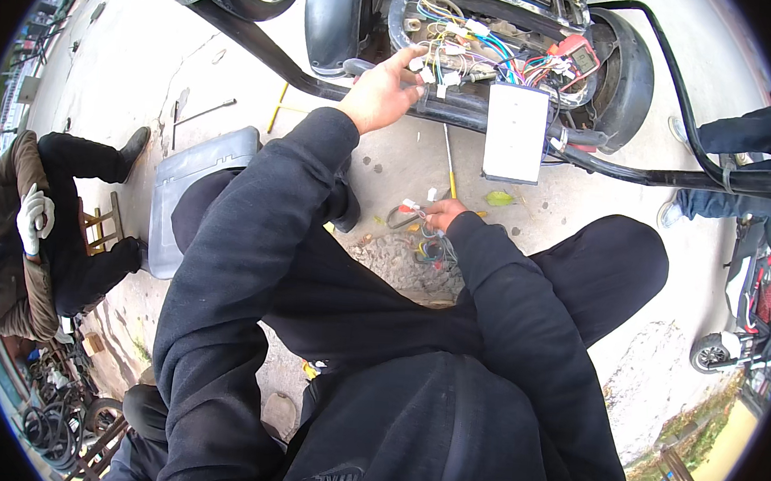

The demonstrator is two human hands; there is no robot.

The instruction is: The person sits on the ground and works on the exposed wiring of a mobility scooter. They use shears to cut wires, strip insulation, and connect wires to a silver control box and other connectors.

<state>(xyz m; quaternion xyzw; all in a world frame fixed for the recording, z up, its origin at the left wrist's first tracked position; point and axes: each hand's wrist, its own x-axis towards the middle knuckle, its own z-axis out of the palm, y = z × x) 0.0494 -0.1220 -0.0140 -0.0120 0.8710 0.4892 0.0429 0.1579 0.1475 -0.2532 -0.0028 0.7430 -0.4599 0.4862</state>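
My left hand reaches to the vehicle's exposed wiring, its fingers curved and apart around small white plug connectors. Whether the fingertips touch a connector is hard to make out. Lower down, between my knees, my right hand is closed on a bunch of thin wires with white and red connectors at their ends. Several more coloured wires hang below that hand. A pale rectangular metal box hangs at the frame tube, right of the wiring, with coloured wires running up behind it.
A red device with a display lies among the wires. A yellow-handled rod lies on the ground ahead. To the left are a grey plastic case, a T-handled tool and a seated person in gloves. Another person's legs stand right.
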